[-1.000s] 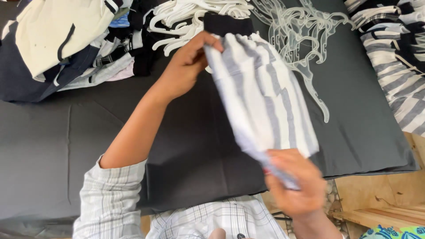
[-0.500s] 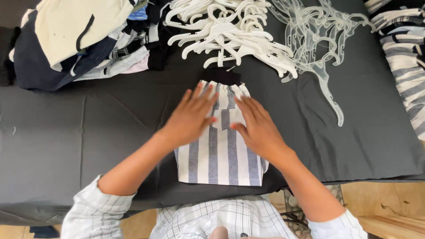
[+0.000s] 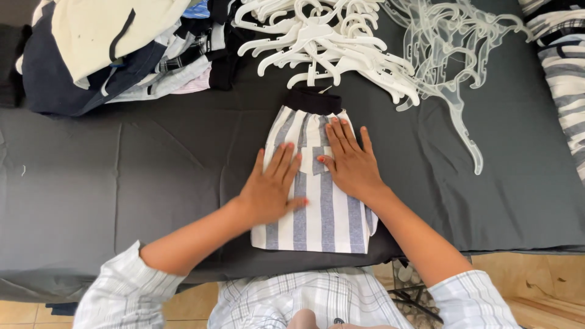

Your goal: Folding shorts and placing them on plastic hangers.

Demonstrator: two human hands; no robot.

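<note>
Currently: striped shorts (image 3: 323, 207) folded on grey tabletop (image 3: 122, 183); left hand (image 3: 271, 189) and right hand (image 3: 350, 161) flat, open, pressing; clothes pile (image 3: 109, 49) unfolded.

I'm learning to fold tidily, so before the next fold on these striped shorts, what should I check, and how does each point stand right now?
1. Blue-and-white striped cloth shorts lie flat on the dark grey cloth-covered table: ok.
2. Left hand and right hand both press open-palmed on them: ok.
3. Black waistband points away from the person, uncovered: ok.
4. White plastic hangers sit clear of the shorts: ok, though close to the waistband.
5. Heap of mixed clothes keeps apart: ok.
6. Underside free of creases: cannot tell.
</note>
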